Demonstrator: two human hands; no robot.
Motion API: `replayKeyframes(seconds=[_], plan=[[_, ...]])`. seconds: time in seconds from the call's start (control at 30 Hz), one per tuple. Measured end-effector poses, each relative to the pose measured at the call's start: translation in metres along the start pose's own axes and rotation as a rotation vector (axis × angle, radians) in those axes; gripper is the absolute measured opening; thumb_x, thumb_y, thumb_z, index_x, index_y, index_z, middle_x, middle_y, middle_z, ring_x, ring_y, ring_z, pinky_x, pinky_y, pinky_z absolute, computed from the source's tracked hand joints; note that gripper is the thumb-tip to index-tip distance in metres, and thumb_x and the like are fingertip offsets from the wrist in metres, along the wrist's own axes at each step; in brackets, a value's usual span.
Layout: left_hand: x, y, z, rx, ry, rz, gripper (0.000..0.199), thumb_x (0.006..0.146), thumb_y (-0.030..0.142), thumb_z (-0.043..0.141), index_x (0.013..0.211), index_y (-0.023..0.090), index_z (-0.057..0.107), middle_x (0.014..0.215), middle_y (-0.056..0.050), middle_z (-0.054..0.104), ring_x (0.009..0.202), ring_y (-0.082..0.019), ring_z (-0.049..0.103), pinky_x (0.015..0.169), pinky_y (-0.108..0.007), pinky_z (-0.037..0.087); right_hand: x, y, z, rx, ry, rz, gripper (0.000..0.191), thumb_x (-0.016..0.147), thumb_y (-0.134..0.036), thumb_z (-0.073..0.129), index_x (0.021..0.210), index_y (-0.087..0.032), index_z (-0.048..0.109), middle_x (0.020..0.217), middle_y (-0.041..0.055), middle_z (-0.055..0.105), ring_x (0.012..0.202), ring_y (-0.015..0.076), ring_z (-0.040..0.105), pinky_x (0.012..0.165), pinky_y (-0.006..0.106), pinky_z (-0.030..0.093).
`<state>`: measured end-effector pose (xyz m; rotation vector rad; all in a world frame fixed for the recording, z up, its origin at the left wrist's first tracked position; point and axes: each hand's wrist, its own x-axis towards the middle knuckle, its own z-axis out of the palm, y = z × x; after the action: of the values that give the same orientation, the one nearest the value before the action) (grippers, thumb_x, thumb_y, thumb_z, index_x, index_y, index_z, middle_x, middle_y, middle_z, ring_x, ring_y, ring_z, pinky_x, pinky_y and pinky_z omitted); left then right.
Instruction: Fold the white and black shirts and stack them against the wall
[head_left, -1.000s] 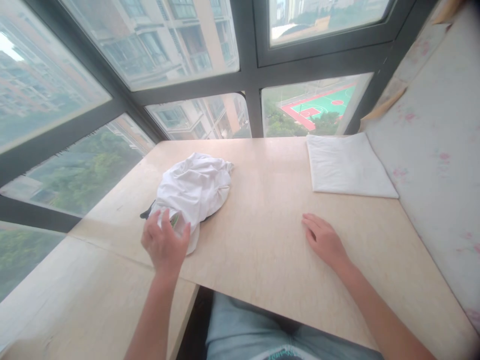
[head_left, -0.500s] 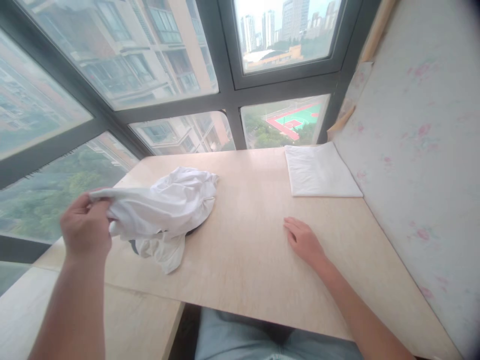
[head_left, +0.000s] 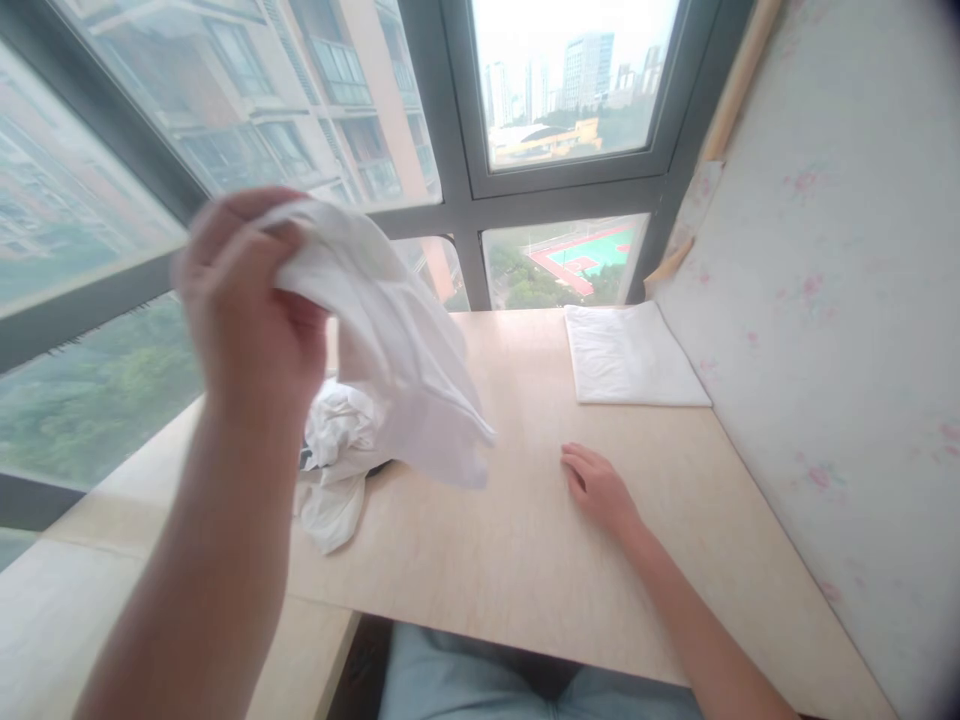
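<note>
My left hand [head_left: 251,290] is closed on the gathered end of a white garment [head_left: 409,370], holding it up in the air. The garment hangs down to the right, blurred by motion, and its exact cut cannot be made out. Behind and below it lies a crumpled heap of white clothes [head_left: 334,510] with a bit of dark fabric, partly hidden by the hanging cloth. On the bare tabletop my right hand [head_left: 600,487] rests with its fingers loosely laid down, holding nothing. Beyond that hand, a folded white garment [head_left: 637,355] lies flat by the wall.
A light wooden table [head_left: 465,560] fills the corner below dark-framed windows [head_left: 555,205]. Flowered wallpaper [head_left: 825,400] borders it on the right. My legs [head_left: 450,680] are under the near edge, and another light surface [head_left: 67,600] adjoins at the left.
My left hand has risen and moved right, lifting the white garment off the heap, which now shows beneath it. My right hand stays resting on the table.
</note>
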<state>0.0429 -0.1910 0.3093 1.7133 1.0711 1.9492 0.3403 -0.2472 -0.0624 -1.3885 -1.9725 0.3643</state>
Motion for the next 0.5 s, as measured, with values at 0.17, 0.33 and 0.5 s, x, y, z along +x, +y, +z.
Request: replayKeyframes(seconds=[0.17,0.33,0.5], plan=[[-0.084,-0.094,0.035,0.458,-0.681,-0.552,0.023,0.079,0.036,0.054,0.073,0.016,0.062,0.063,0.001,0.056,0.060,-0.013,0.051,0.056,-0.024,0.039,0.002,-0.001,0.000,0.016,-0.007,0.000,0.040,0.085,-0.010,0.047,0.116,-0.021,0.069,0.132,0.0080,0.063,0.127,0.0235,0.055,0.111,0.045,0.043],[-0.158,-0.161,0.024,0.543,-0.768,-0.625,0.035,0.072,0.048,0.060,0.053,0.020,0.050,0.051,0.003,0.049,0.056,-0.016,0.048,0.053,-0.026,0.033,0.003,0.000,-0.002,0.004,-0.019,0.009,0.050,0.082,-0.009,0.048,0.129,-0.018,0.064,0.132,0.0115,0.063,0.127,0.0248,0.055,0.110,0.045,0.044],[-0.193,-0.170,0.005,0.481,-0.704,-0.619,0.037,0.081,0.051,0.057,0.099,0.020,0.066,0.088,-0.002,0.067,0.085,-0.022,0.061,0.072,-0.030,0.046,0.002,-0.001,-0.001,-0.018,-0.020,0.030,0.051,0.082,-0.009,0.047,0.129,-0.016,0.063,0.133,0.0124,0.062,0.126,0.0257,0.055,0.110,0.045,0.044]])
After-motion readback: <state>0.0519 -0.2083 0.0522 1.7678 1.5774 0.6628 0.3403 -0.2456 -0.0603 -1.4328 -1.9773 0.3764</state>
